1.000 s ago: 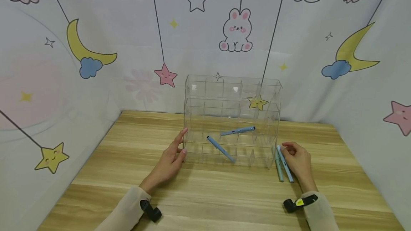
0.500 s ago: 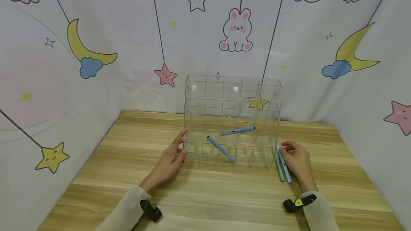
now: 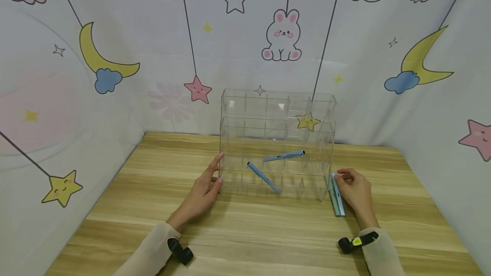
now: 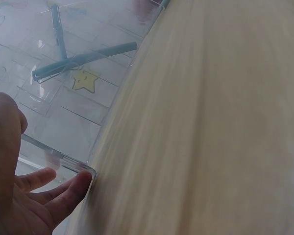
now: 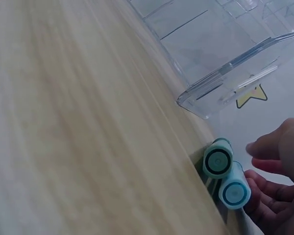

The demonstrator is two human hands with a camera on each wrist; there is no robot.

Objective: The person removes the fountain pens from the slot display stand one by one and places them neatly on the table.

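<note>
A clear acrylic organizer with stepped compartments (image 3: 274,139) stands on the table. My left hand (image 3: 203,191) rests on its left side; in the left wrist view the fingertips (image 4: 83,181) touch its lower corner. Inside lie two blue pens, one slanting near the front (image 3: 264,177) and the other lying nearly level behind it (image 3: 284,156). Right of the organizer, a green pen (image 3: 334,201) and a light blue pen (image 3: 339,195) lie side by side. My right hand (image 3: 354,188) touches the light blue pen's outer side with bent fingers; in the right wrist view its upper digit is apart from both pens.
A wood-grain table (image 3: 245,242) lies under everything. Behind and at the sides hangs a white cloth (image 3: 165,46) printed with stars, moons and rabbits. Each wrist wears a black strap with a small camera.
The light blue pen's near end has swung left, so it now lies against the green pen. My right hand has shifted only slightly; the left hand stays at the organizer.
</note>
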